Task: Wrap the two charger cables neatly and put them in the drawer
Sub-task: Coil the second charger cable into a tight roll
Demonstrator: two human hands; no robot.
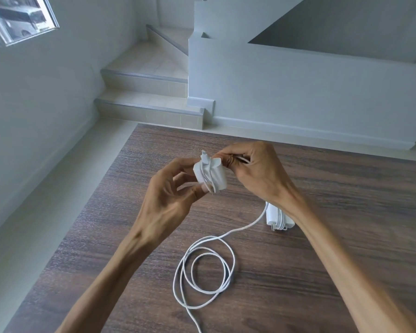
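Head view: left hand (175, 188) and right hand (252, 171) fingers pinching white charger (210, 175), fingertips partly hidden.

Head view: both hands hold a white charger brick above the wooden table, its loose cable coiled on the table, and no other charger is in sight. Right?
Not quite. The head view shows a second charger lying on the table, already wrapped, beside the right forearm. The rest stands: the left hand and right hand hold the white charger brick, its loose cable coiled below.

no readable text, labels or numbers
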